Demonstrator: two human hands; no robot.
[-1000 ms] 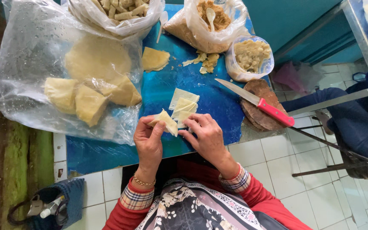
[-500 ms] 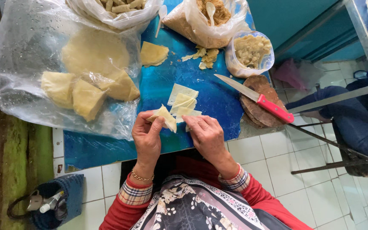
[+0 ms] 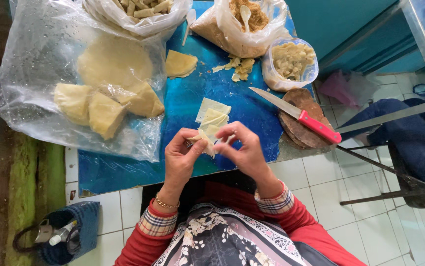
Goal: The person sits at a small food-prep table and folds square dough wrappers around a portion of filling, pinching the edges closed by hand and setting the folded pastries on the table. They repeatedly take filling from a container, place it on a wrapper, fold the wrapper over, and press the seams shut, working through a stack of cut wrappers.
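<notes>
Head view: left hand [image 3: 183,160] and right hand [image 3: 239,148] both pinched on a pale dough wrapper [image 3: 206,140] — held just above the blue table [image 3: 232,93], near stacked wrapper squares [image 3: 212,112]; red-handled knife [image 3: 301,116] well apart.

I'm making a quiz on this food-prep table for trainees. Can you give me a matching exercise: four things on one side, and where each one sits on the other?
Things:
1. knife
2. white spoon
3. small dough piece
4. pale dough wedges

Places:
A. under the clear plastic sheet
B. pinched between the left hand and right hand
C. handle across the round wooden board, blade over the blue table
D. standing in the bag of brown crumbs

Pairs: 1-C, 2-D, 3-B, 4-A
</notes>
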